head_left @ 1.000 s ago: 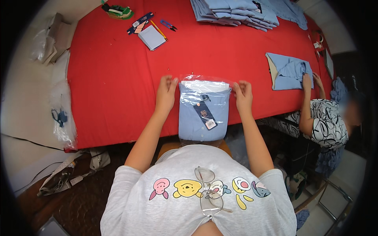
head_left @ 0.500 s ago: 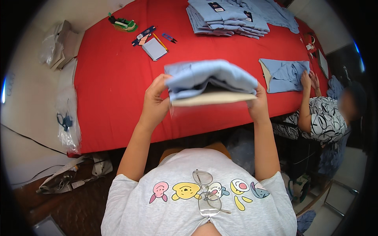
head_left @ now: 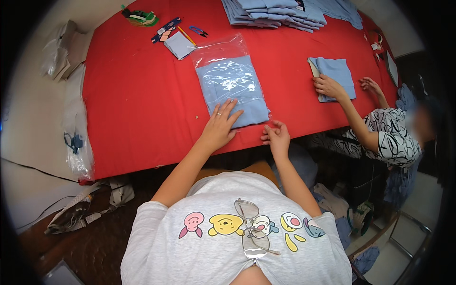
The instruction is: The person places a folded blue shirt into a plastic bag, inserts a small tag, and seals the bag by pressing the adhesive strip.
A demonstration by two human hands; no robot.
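Observation:
A folded light-blue garment in a clear plastic bag lies flat on the red table, its open flap pointing away from me. My left hand presses flat on the bag's near end, fingers spread, a ring on one finger. My right hand hovers at the bag's near right corner by the table edge, fingers loosely curled and holding nothing.
A stack of folded blue garments sits at the far edge. A notepad, pens and small snips lie far left of it. At the right, another person's hand presses on a folded blue garment. Plastic bags hang off the table's left.
The bagged garment, lifted in both hands half a second ago, now lies flat farther out on the table. My left hand rests on it and my right hand has let go.

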